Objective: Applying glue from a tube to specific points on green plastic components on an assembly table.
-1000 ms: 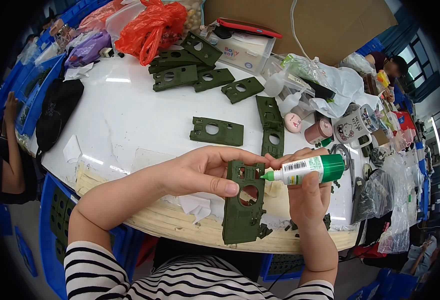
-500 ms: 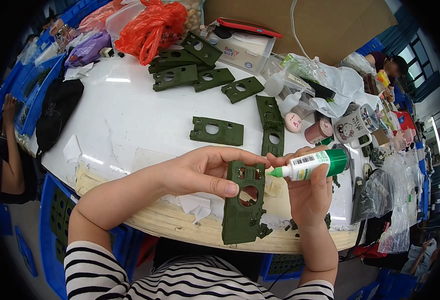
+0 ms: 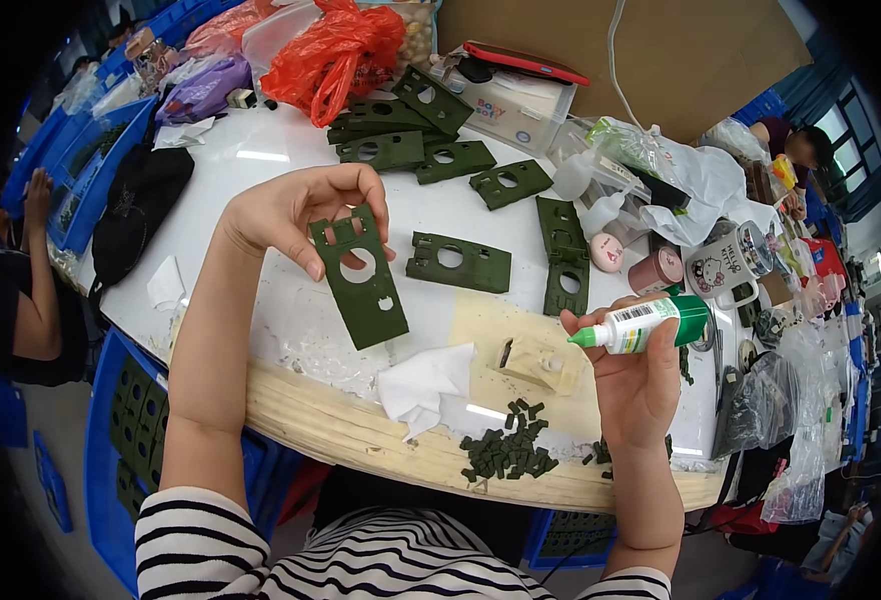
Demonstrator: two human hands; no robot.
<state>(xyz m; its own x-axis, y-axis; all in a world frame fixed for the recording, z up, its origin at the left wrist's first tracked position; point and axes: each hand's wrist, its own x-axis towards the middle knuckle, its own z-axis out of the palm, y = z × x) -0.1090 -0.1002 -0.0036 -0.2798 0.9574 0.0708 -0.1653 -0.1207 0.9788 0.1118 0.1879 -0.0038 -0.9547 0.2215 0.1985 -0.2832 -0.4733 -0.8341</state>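
My left hand (image 3: 290, 215) is closed on the upper end of a dark green plastic hull plate (image 3: 370, 312), tilted above the left part of the table. A large round hole and smaller openings pierce the plate. In my right hand (image 3: 642, 400) is a white glue bottle (image 3: 635, 328) with a green base and a green pointed tip, aimed left. Below the tip sits a cream-coloured block (image 3: 540, 362) on a yellowish sheet. A heap of small dark green pieces (image 3: 508, 447) lies at the near edge, beside a crumpled white tissue (image 3: 425, 385).
More green hull plates lie farther off, one alone (image 3: 480, 268) and others in a pile (image 3: 385, 150). A pink jar (image 3: 655, 270) and a lidded cup (image 3: 718, 268) stand at the right. A black cap (image 3: 145, 215) lies left. Blue crates (image 3: 110, 440) sit below.
My left hand has carried the hull plate left and farther from me, away from the glue tip. The cream block and the heap of small pieces have come into sight.
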